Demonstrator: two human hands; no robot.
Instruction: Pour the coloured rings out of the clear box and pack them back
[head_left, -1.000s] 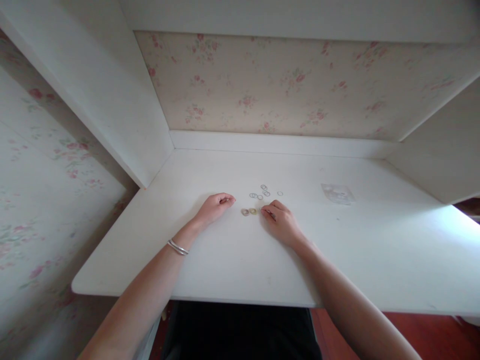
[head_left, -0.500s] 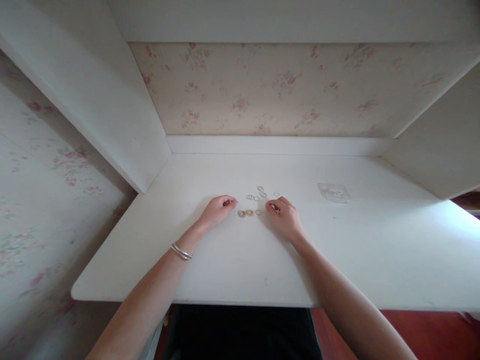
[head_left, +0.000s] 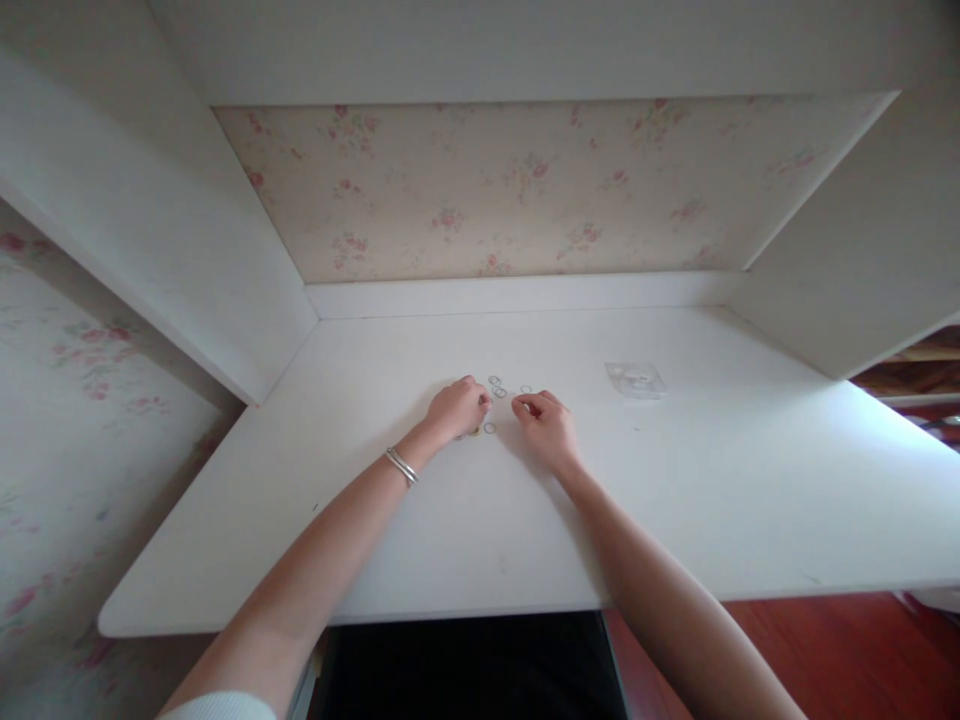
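Observation:
Several small metal rings [head_left: 497, 387] lie in a loose cluster on the white desk [head_left: 420, 520]. My left hand [head_left: 457, 408], with a silver bracelet [head_left: 402, 466] at the wrist, rests curled on the desk with its fingertips over the left rings of the cluster. A ring [head_left: 490, 428] lies just right of it. My right hand [head_left: 546, 425] sits to the right of the rings, thumb and forefinger pinched together; whether a ring is in them is too small to tell.
A small clear plastic bag [head_left: 634, 379] lies on the desk to the right. White side panels and a floral back wall [head_left: 510, 190] enclose the desk. A dark space opens below the front edge.
My left hand has slid right onto the two left rings that lay between the hands, covering them. My right hand stays by the rings. The view has shifted a little.

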